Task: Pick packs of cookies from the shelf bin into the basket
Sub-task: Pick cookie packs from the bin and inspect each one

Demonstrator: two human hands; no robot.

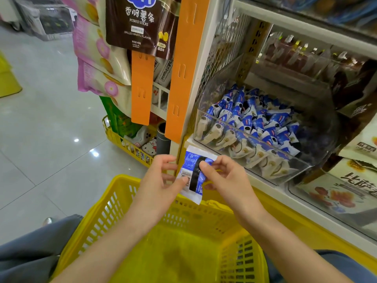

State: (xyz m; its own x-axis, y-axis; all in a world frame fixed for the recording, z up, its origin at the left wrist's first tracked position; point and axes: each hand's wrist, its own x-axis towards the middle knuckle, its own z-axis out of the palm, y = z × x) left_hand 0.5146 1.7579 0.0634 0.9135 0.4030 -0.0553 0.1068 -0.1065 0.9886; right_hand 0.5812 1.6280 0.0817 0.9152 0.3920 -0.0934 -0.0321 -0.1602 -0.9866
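Pinching one cookie pack (192,172) between left hand (161,184) and right hand (222,180) just over the basket (142,201) far rim, not yet dropped in, seeing nothing inside and the shelf bin (318,144) heaped full, so probably barely started.

glossy blue-white foil cookie pack (192,172), clear shiny plastic bin (255,160), yellow perforated plastic basket (122,205), polished glossy floor tiles (51,129)

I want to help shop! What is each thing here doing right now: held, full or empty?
Blue-and-white plastic cookie pack, held above the basket by both grips.
Left-hand grip, pinching the pack's lower part.
Right-hand grip, pinching its upper part.
Yellow plastic mesh basket, no packs seen inside.
Clear plastic shelf bin, open on top, holding many packs.
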